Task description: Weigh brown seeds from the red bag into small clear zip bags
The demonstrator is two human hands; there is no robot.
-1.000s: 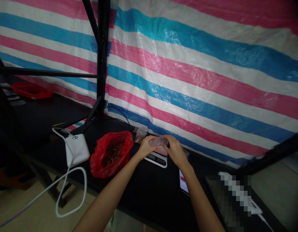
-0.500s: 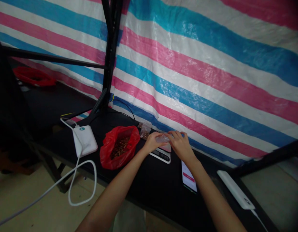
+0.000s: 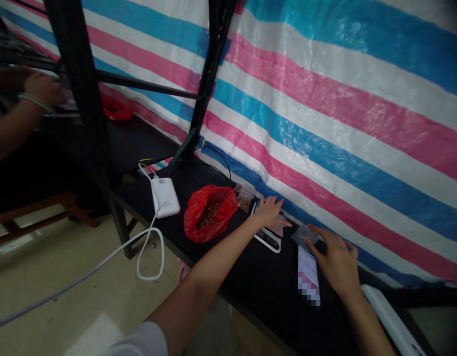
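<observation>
My left hand (image 3: 270, 210) lies open, fingers spread, on a small white scale (image 3: 268, 239) on the black table (image 3: 250, 277). To its right, my right hand (image 3: 335, 257) reaches forward; its thumb and forefinger close on the edge of a small clear plastic bag (image 3: 304, 233) that rests on the table by the striped tarp. A phone (image 3: 308, 273) with a lit screen lies just under my right hand's thumb side. A red plastic bag (image 3: 210, 212) of brown pieces stands open to the left of the scale.
Small filled clear bags (image 3: 245, 196) lie behind the red bag. A white power bank (image 3: 165, 197) with a looping cable sits at the left. A long white device (image 3: 393, 321) lies at the right edge. Another person's hand (image 3: 43, 89) works at the far left behind black frame posts.
Both hands held the clear bag over the scale; now they have parted. My right hand moved right with the bag, my left hand flattened on the scale. The view swung left.
</observation>
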